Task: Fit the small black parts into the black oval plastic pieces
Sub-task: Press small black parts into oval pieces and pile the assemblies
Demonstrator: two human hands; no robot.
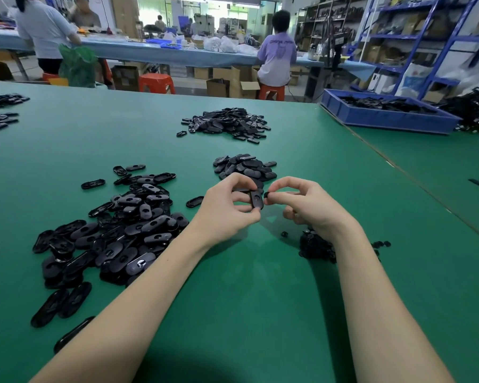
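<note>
While left hand (227, 208) grips one oval piece (256, 199) upright over green worktop (233, 299), right hand (302, 203) pinches small black part (266, 194) just beside it, not yet seated. Far pile (245, 168) behind hands likely finished ones. Big near-left heap (108, 236) of ovals looks undone; small parts pile (315, 246) under right wrist. Judged: plenty left.

Green worktable (233, 313); blue shelving (437, 37) right; long blue bench (177, 55); red stools (156, 82).

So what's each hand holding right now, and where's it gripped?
Left hand pinches an oval piece by its top and bottom ends. Right hand pinches a small black part at its fingertips.
</note>
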